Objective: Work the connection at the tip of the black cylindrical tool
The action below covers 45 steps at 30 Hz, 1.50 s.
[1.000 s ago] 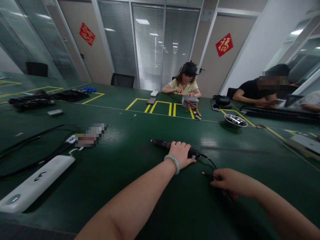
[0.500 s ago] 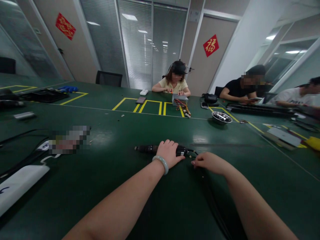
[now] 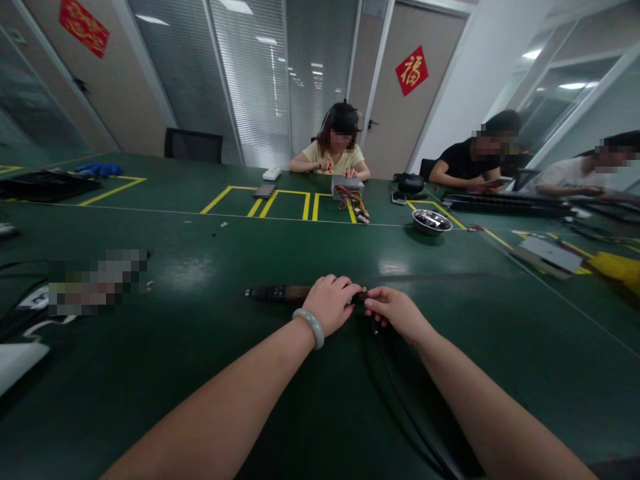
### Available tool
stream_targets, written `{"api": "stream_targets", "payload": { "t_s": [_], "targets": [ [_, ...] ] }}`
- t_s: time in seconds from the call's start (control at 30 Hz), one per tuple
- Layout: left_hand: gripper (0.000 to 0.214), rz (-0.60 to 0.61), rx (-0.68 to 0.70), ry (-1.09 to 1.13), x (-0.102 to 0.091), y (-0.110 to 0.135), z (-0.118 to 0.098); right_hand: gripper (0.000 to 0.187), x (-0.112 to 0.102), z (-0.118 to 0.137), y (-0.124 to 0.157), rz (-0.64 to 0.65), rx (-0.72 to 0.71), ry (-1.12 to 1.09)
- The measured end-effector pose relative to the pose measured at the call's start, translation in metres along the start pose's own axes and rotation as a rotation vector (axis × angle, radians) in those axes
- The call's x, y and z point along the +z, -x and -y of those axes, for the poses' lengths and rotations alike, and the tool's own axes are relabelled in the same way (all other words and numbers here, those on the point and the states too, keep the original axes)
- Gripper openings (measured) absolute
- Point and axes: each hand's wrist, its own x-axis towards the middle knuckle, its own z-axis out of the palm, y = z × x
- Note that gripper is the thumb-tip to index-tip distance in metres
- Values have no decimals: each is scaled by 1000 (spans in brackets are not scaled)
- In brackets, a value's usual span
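Observation:
A dark cylindrical electric screwdriver lies across the green table, its tip pointing left. My left hand is wrapped over its rear half, with a pale bangle on the wrist. At the tool's right end, my right hand pinches a small dark piece, which looks like the cable's plug end, against or very close to the tool. A black cable runs from below my right fingers down to the bottom edge. My fingers hide the exact joint between cable and tool.
To the left lie a blurred-out object and a white block with leads. Further off are a metal bowl, a grey box with coloured wires and a yellow item. Three people sit across the table.
My right hand has moved left and up to the screwdriver's rear end, bringing the cable along. My left hand stays on the tool. The whole view has shifted slightly.

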Motion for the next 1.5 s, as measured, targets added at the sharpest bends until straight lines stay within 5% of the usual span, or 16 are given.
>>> {"api": "stream_targets", "payload": {
  "t_s": [0.3, 0.77, 1.5],
  "targets": [
    [26, 66, 51, -56, -14, 4, -9, 29, -9, 2, 8, 109, 49, 113],
    [17, 39, 29, 21, 0, 2, -6, 12, -8, 8, 15, -103, -180, 540],
    [13, 14, 23, 56, 7, 1, -8, 8, -1, 12, 19, -134, -237, 589]
  ]
}}
